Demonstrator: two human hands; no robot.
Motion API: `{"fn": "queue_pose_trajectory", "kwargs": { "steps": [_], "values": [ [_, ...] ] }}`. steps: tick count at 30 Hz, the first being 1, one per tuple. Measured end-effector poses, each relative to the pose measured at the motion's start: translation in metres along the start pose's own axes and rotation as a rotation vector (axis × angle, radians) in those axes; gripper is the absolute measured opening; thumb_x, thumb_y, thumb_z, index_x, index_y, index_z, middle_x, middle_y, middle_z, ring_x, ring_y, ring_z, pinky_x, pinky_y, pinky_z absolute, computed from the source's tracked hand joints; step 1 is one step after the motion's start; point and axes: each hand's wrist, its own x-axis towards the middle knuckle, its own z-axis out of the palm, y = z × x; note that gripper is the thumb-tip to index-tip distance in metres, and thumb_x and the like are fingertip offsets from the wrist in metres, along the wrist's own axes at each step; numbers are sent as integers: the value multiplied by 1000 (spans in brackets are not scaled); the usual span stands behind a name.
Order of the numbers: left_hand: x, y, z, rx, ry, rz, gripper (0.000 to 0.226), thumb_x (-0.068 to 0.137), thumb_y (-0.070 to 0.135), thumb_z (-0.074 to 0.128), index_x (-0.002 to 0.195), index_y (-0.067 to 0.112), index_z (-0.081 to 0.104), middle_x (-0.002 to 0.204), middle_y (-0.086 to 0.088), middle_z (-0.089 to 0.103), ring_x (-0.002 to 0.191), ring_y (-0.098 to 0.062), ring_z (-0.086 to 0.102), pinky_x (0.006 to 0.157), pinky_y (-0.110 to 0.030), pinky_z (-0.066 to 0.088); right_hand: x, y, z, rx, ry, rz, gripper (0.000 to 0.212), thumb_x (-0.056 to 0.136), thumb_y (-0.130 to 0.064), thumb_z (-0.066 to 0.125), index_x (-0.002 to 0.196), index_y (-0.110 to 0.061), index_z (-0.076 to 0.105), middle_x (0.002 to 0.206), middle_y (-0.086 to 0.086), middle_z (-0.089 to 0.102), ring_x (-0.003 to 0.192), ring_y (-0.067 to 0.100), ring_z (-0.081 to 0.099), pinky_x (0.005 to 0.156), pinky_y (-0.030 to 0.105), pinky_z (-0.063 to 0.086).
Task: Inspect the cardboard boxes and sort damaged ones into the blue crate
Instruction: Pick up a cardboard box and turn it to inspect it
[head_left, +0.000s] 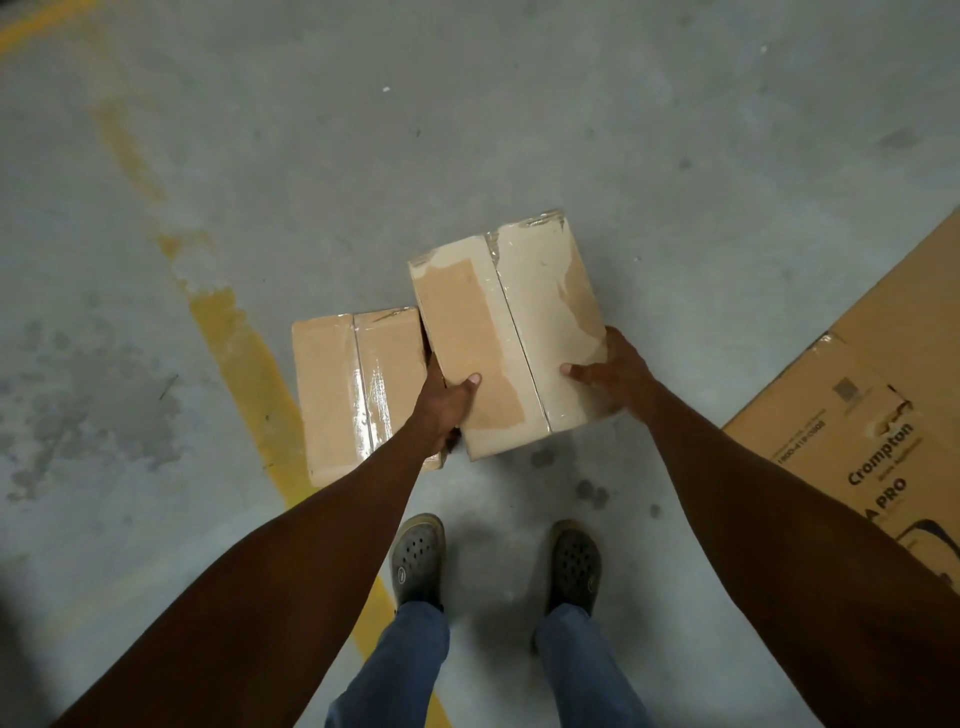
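I hold a taped cardboard box (506, 332) above the floor with both hands. Its top face has torn, peeled paper patches and wrinkled tape along the seam. My left hand (448, 402) grips its near-left edge, thumb on top. My right hand (613, 376) grips its near-right edge, thumb on top as well. A second taped cardboard box (353, 384) lies on the floor just left of and below the held one, partly covered by my left arm. No blue crate is in view.
A large flattened printed carton (872, 415) lies on the floor at the right. A worn yellow painted line (244, 353) runs diagonally across the grey concrete floor. My two feet in dark clogs (418, 558) stand below the boxes.
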Motion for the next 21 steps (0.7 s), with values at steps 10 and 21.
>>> {"fn": "queue_pose_trajectory", "kwargs": {
  "steps": [10, 21],
  "values": [
    [-113, 59, -22, 36, 15, 101, 62, 104, 31, 64, 158, 40, 33, 141, 2, 63, 124, -25, 64, 105, -58, 53, -105, -57, -37, 49, 65, -108, 90, 76, -37, 93, 152, -24, 46, 135, -11, 56, 121, 12, 53, 109, 37, 48],
    [-370, 142, -89, 32, 100, 280, 63, 106, 38, 62, 162, 41, 33, 145, 21, 57, 127, -3, 54, 98, -15, 41, -357, -172, -72, 49, 117, -221, 95, 77, -51, 89, 156, -28, 40, 147, -2, 54, 130, 24, 53, 112, 48, 47]
  ]
}}
